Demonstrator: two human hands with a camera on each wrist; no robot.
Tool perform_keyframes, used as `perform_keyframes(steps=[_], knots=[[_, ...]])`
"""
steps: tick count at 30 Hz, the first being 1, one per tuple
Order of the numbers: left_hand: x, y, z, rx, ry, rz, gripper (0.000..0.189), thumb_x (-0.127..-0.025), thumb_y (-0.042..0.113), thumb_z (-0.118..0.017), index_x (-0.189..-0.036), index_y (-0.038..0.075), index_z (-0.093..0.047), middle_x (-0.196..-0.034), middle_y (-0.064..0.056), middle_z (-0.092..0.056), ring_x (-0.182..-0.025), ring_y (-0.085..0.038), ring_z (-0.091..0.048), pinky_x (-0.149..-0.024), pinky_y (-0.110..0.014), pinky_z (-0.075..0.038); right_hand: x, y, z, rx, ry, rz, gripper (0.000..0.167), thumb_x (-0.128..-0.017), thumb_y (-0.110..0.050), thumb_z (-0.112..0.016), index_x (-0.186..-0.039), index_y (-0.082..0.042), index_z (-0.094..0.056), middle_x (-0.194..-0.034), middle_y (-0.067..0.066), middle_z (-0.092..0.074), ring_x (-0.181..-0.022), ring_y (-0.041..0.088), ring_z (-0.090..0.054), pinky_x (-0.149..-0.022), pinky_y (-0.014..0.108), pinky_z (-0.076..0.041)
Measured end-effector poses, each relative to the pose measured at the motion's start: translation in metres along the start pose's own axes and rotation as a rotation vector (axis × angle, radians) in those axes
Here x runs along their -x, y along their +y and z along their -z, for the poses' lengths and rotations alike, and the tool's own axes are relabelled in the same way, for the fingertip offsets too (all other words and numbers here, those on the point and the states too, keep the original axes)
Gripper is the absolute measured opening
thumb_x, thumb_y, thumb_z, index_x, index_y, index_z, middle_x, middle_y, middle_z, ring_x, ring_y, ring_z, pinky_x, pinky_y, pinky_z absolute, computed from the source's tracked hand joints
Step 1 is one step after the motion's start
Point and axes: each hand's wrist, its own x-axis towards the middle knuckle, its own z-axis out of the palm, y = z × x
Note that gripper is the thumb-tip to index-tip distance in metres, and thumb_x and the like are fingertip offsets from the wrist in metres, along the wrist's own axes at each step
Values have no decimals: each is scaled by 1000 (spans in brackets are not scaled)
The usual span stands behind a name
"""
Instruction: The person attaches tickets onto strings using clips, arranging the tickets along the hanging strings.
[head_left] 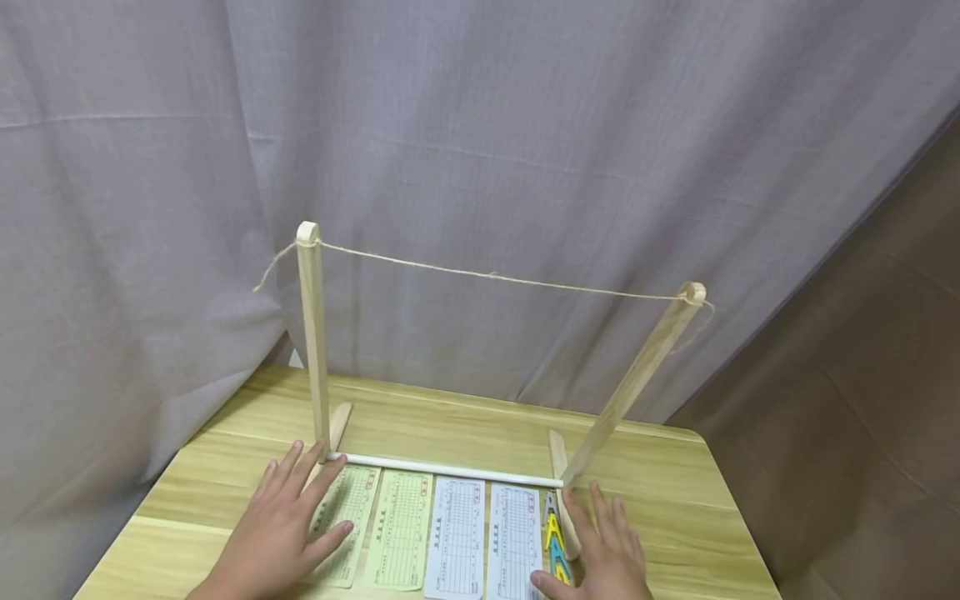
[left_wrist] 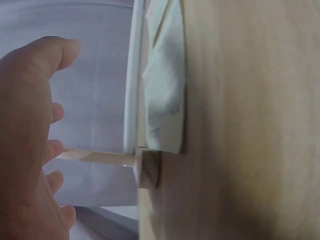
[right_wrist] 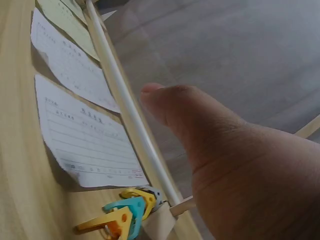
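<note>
My left hand (head_left: 273,521) hovers with spread fingers above the leftmost green slip (head_left: 341,533), near the foot of the left wooden post (head_left: 315,350). Beside the right post (head_left: 633,375), my right hand (head_left: 607,550) has its fingers spread and holds nothing. A second green slip (head_left: 399,529) and two white slips, one (head_left: 456,533) left of the other (head_left: 514,533), lie in a row. Between the last slip and my right hand, several yellow, blue and grey clothespins (right_wrist: 132,210) line up along the stand's foot. String (head_left: 450,268) joins the post tops.
A white rod (head_left: 450,469) links the two posts low down, behind the slips. The wooden table (head_left: 442,408) ends at a grey curtain (head_left: 487,167) behind. Loose string ends hang off both post tops.
</note>
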Motion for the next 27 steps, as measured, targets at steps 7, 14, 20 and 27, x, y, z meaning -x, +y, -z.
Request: perform_keyframes(steps=[7, 14, 20, 27], knots=[[-1, -3, -7, -1, 20, 9, 75, -92, 53, -89, -155, 20, -65, -160, -16, -61, -148, -48, -57, -118, -78, -45, 4, 6, -8, -43, -47, -10, 113, -81, -75, -90, -170, -21, -47, -178, 30, -34, -154, 76, -32, -104, 98, -37], [0, -3, -8, -3, -22, 69, 65, -94, 51, -88, -148, 18, -72, -151, -17, -68, -137, -44, -65, -109, -71, -54, 7, 10, -12, -40, -48, -26, 110, -80, -75, -90, -164, -14, -55, -173, 29, -44, -149, 70, -46, -103, 90, -48], [2, 0, -5, -5, -69, 121, 63, -94, 54, -87, -144, 18, -74, -151, -19, -67, -136, -45, -64, -102, -74, -56, 7, 13, -11, -58, -91, -128, 109, -77, -71, -95, -163, -16, -57, -150, 22, -60, -130, 51, -64, -94, 70, -62], [2, 5, -5, -30, -117, 173, 65, -93, 58, -86, -141, 15, -76, -144, -19, -68, -126, -43, -67, -95, -67, -60, 4, 14, -5, -94, -191, -223, 109, -77, -67, -97, -162, -12, -55, -126, 14, -67, -110, 33, -70, -89, 59, -64]])
